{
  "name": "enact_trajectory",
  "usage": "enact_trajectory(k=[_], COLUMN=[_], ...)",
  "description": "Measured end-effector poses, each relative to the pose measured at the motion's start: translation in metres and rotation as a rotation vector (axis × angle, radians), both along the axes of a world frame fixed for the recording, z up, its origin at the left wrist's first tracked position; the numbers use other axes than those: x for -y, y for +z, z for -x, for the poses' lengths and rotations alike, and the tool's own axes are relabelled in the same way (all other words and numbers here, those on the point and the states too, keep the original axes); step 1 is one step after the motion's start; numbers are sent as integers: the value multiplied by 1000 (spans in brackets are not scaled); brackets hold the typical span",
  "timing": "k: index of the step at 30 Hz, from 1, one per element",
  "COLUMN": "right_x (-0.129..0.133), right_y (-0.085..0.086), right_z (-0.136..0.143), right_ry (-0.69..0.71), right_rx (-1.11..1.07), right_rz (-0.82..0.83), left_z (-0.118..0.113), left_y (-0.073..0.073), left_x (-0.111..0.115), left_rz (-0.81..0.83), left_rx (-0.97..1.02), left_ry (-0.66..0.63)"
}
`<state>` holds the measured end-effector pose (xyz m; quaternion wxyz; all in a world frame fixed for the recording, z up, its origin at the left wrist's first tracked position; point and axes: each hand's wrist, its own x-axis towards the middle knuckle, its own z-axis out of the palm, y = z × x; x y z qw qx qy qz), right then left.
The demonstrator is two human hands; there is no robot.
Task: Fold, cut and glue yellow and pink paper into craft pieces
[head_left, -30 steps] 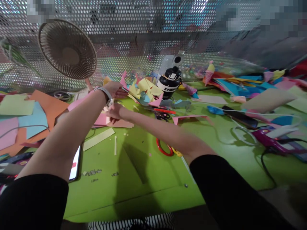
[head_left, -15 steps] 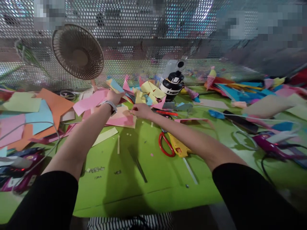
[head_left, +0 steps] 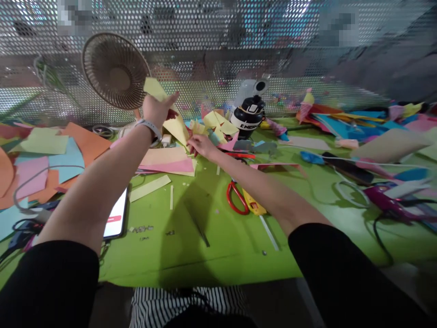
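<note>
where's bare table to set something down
Broadest: between the yellow glue gun and the magenta device, though the right sleeve overhangs part. Smaller: between the thin dark tool and glue gun. Crowded: left side, with loose paper, and back, around the bottle.

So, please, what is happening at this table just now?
A person is handling yellow paper at the far side of the green table. The left hand is raised and holds it, while the fingers of the right hand are at its lower end; whether they grip it is unclear. Nearer the person, red-handled scissors and a yellow glue gun lie on the table, and a lit phone is partly hidden by the left arm.
</note>
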<state>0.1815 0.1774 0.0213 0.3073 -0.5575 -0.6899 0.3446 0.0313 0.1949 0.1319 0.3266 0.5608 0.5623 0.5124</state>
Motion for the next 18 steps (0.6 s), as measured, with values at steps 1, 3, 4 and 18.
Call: enact_trajectory(k=[1,3,4,18], right_x=[7,29,45,227], right_y=[2,8,12,-1], right_z=[-1,-4,-5,9], right_ry=[2,31,63,350], right_rx=[6,31,54,911], right_rz=[11,50,75,-27], left_z=[2,8,12,70], left_y=[6,16,20,25], left_x=[8,26,37,213], left_rz=[-55,-101,-117,-487], left_rx=[40,76,91,375], left_ry=[-12,-17,-17,144])
